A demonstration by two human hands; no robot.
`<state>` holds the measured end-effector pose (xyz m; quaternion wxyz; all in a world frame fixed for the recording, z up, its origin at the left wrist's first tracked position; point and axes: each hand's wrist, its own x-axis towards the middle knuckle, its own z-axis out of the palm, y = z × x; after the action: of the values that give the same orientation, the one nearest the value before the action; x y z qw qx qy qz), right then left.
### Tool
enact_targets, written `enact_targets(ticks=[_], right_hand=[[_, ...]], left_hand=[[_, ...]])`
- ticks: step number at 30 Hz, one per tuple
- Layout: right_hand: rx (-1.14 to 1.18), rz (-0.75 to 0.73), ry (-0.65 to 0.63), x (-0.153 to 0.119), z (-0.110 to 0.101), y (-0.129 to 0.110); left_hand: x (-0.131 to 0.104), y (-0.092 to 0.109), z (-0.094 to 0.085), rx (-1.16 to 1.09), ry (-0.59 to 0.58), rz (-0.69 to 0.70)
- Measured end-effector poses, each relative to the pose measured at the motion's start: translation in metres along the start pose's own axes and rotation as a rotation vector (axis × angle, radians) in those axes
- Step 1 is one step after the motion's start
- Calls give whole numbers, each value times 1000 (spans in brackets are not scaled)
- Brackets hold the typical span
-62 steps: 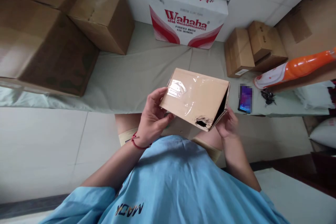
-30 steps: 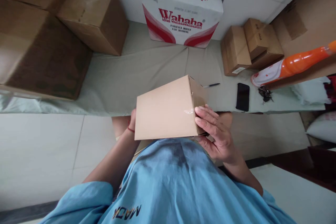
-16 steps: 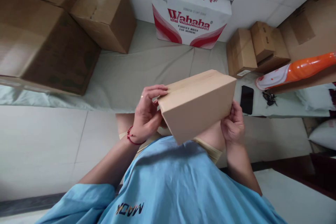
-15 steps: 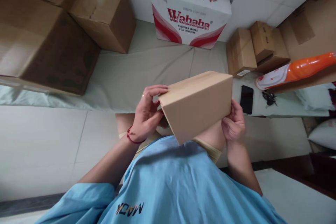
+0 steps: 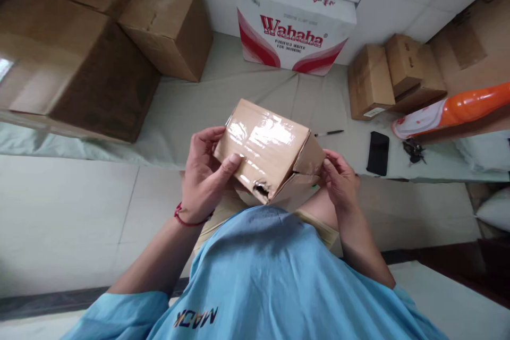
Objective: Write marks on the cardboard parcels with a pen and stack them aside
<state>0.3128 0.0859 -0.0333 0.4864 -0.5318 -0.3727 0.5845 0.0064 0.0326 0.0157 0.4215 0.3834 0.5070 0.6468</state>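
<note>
A small brown cardboard box (image 5: 266,141) is held tilted above my lap, between both hands. Shiny clear tape covers its upper face, and a torn hole (image 5: 262,189) shows at the corner nearest me. My left hand (image 5: 209,170) grips the left end, thumb on the taped face and fingers around the far edge. On the other end, my right hand (image 5: 338,175) pinches the edge by the folded flaps (image 5: 306,162). The underside of the box is hidden.
Ahead is a bench with a pale green cloth (image 5: 183,117). On it are large cartons (image 5: 79,64), a white Wahaba-style printed water carton (image 5: 297,26), smaller boxes (image 5: 368,82), a pen (image 5: 330,133), a phone (image 5: 377,153), keys (image 5: 413,151) and an orange bottle-shaped object (image 5: 470,109).
The box has been turned over in my hands, so its taped face and torn corner now show instead of plain sides. The pen beyond it has come into view.
</note>
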Motion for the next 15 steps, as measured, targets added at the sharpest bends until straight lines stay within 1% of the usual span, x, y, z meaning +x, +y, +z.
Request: enact_targets(ticks=[3, 5, 7, 10, 13, 15], right_hand=[[93, 108, 10, 4, 12, 26], [137, 135, 3, 6, 20, 39], [160, 126, -20, 10, 27, 46], [159, 64, -70, 18, 35, 51], [42, -28, -138, 23, 37, 54], [-177, -77, -210, 25, 32, 57]], left_hand=[[-2, 4, 4, 137, -72, 147], [0, 6, 9, 239, -120, 249], [7, 9, 15, 338, -150, 385], [22, 10, 25, 482, -194, 577], [35, 3, 34, 605, -251, 683], [38, -6, 39, 656, -303, 685]])
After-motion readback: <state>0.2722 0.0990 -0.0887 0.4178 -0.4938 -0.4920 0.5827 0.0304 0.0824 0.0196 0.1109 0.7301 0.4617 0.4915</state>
